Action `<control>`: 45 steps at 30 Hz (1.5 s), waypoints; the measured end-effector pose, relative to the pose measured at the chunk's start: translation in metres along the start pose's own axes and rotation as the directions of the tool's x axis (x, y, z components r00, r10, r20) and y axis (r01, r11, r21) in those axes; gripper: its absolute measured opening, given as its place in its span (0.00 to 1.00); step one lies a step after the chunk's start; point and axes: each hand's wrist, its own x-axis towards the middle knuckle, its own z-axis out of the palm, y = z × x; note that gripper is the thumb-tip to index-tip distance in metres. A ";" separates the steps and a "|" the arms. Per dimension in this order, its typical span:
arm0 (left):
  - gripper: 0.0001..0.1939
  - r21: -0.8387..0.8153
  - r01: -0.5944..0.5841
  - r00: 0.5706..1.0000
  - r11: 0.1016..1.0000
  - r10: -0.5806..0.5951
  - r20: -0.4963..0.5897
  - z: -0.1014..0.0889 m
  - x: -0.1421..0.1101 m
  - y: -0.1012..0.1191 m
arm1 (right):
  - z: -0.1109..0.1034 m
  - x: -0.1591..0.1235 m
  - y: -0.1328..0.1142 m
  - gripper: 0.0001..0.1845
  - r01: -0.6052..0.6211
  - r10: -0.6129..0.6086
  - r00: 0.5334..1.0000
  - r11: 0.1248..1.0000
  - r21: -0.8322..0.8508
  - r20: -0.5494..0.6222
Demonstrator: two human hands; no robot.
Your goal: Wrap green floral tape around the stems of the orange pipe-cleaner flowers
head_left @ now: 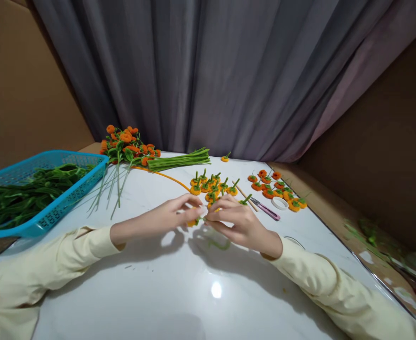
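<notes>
Between the fingers of my left hand [170,215] is a small yellow-orange fuzzy flower head [192,222], partly covered by the fingers. My right hand [239,221] meets it from the other side, its fingertips pinched at a bit of green pipe cleaner [201,218] by the flower. Just beyond both hands stands a cluster of yellow flower heads [205,187] with short green stems pointing up. A curled green pipe cleaner [220,245] lies on the white table under my right hand. Pink-handled scissors [268,211] rest to the right of that hand.
A blue basket [39,225] of green leaves [34,191] stands at left. Orange flowers on stems [126,141] and a bundle of green pipe cleaners [179,160] lie at the back. Orange and yellow flower heads [267,193] sit at right by a white round lid [279,203].
</notes>
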 end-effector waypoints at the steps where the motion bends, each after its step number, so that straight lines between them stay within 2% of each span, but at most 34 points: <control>1: 0.22 0.195 -0.142 0.987 0.970 0.154 -0.048 0.000 -0.003 0.001 | 0.000 0.001 -0.001 0.11 -0.095 0.096 0.995 0.991 0.093 -0.012; 3: 0.21 0.494 -0.329 0.924 0.805 0.383 -0.009 0.002 -0.009 0.004 | -0.002 0.004 -0.005 0.11 -0.280 0.279 0.959 0.917 0.284 0.044; 4: 0.17 0.582 -0.373 0.899 0.723 0.438 0.033 0.003 -0.011 0.006 | -0.003 0.006 -0.006 0.11 -0.354 0.345 0.934 0.862 0.363 0.094; 6: 0.09 0.677 -0.398 0.880 0.619 0.467 0.090 0.005 -0.015 0.008 | -0.004 0.008 -0.008 0.11 -0.451 0.416 0.891 0.761 0.467 0.183; 8: 0.09 0.702 -0.390 0.884 0.596 0.455 0.106 0.007 -0.016 0.010 | -0.004 0.008 -0.008 0.10 -0.479 0.422 0.876 0.715 0.509 0.232; 10: 0.09 0.683 -0.370 0.899 0.630 0.429 0.092 0.008 -0.016 0.011 | -0.004 0.008 -0.007 0.09 -0.469 0.398 0.883 0.717 0.516 0.249; 13: 0.07 0.572 -0.301 0.939 0.763 0.343 0.038 0.007 -0.014 0.014 | -0.004 0.007 -0.007 0.07 -0.441 0.359 0.898 0.753 0.489 0.256; 16: 0.05 0.344 -0.122 0.991 0.931 0.133 -0.009 0.004 -0.011 0.018 | -0.006 0.007 -0.009 0.07 -0.365 0.293 0.929 0.822 0.436 0.226; 18: 0.06 0.160 0.027 0.999 0.987 -0.031 0.023 0.002 -0.010 0.020 | -0.007 0.006 -0.011 0.07 -0.287 0.235 0.956 0.875 0.390 0.176; 20: 0.06 -0.009 0.135 0.988 0.991 -0.134 0.083 -0.001 -0.008 0.020 | -0.007 0.005 -0.012 0.06 -0.190 0.162 0.980 0.925 0.328 0.113; 22: 0.07 -0.161 0.201 0.975 0.966 -0.181 0.132 -0.002 -0.006 0.018 | -0.007 0.004 -0.011 0.05 -0.069 0.059 0.997 0.966 0.249 0.047; 25: 0.07 -0.336 0.283 0.953 0.899 -0.224 0.202 -0.003 -0.003 0.012 | -0.006 0.004 -0.009 0.06 0.102 -0.099 0.995 0.988 0.119 -0.031; 28: 0.07 -0.417 0.337 0.936 0.844 -0.253 0.244 -0.003 -0.001 0.006 | -0.005 0.005 -0.009 0.07 0.160 -0.157 0.986 0.986 0.052 -0.054; 32: 0.08 -0.429 0.329 0.938 0.842 -0.236 0.255 -0.003 -0.002 0.005 | -0.005 0.005 -0.012 0.05 0.071 -0.068 0.997 0.988 0.138 -0.022; 35: 0.08 -0.338 0.271 0.957 0.901 -0.215 0.195 -0.001 -0.004 0.010 | -0.006 0.005 -0.015 0.04 -0.070 0.067 0.998 0.972 0.226 0.020; 37: 0.08 -0.220 0.208 0.975 0.953 -0.182 0.130 0.001 -0.005 0.015 | -0.007 0.006 -0.017 0.06 -0.200 0.183 0.979 0.932 0.303 0.085; 40: 0.08 -0.073 0.130 0.989 0.989 -0.125 0.080 0.003 -0.007 0.020 | -0.010 0.009 -0.019 0.11 -0.373 0.306 0.926 0.824 0.427 0.221; 42: 0.08 -0.070 0.130 0.987 0.989 -0.123 0.104 0.002 -0.007 0.021 | -0.011 0.011 -0.020 0.13 -0.427 0.334 0.903 0.766 0.480 0.271; 45: 0.09 -0.189 0.173 0.972 0.967 -0.136 0.190 -0.001 -0.007 0.018 | -0.011 0.011 -0.020 0.11 -0.428 0.333 0.903 0.755 0.496 0.271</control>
